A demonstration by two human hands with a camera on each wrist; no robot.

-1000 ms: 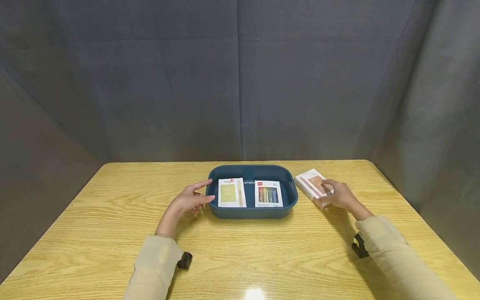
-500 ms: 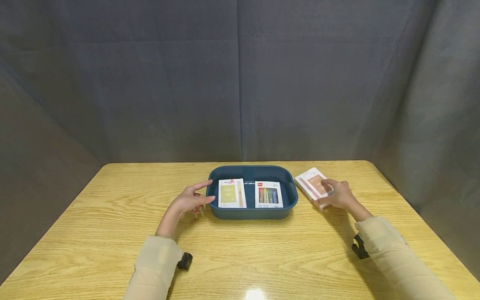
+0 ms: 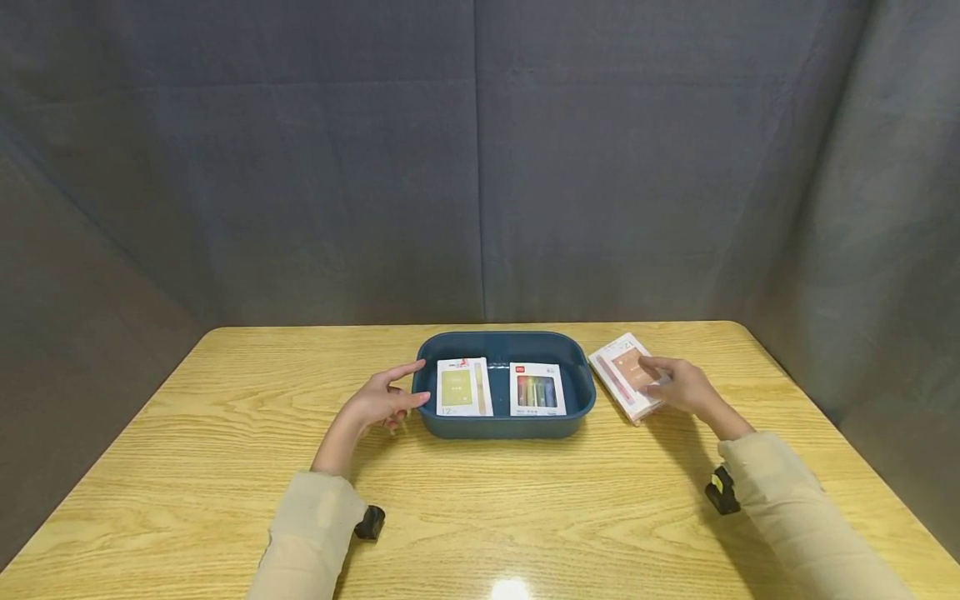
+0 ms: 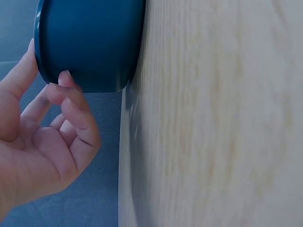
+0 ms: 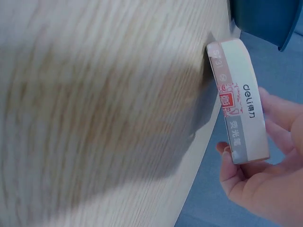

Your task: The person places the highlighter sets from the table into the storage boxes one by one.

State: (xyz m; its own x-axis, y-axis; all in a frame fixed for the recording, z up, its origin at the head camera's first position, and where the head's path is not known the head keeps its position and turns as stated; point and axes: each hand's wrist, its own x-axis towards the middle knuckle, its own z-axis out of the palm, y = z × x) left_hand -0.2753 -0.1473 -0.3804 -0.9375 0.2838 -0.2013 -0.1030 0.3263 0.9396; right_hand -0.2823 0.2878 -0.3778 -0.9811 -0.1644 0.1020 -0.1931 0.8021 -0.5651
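Note:
In the head view my left hand [image 3: 382,400] grips the left rim of a dark blue plastic bin [image 3: 495,427]. Its thumb and forefinger lie over the rim, while the other fingers curl below, near the outer wall, as the left wrist view shows. To the right of the bin, my right hand [image 3: 682,387] holds a white-and-pink box of highlighters [image 3: 615,375] by its right side. That side is tilted up, and the left edge is close to the table in the right wrist view. The underside of the box is hidden.
Inside the bin lie a white box with a yellow-green panel [image 3: 456,388] and a white box of coloured pens [image 3: 536,389]. Both arms reach across the wooden table [image 3: 495,508]. Grey curtains [image 3: 480,167] hang behind the table and along its sides.
The highlighter box has tilted, showing more of its top face, its right side rising. My right hand has shifted slightly to the right. The left hand and the bin stay put.

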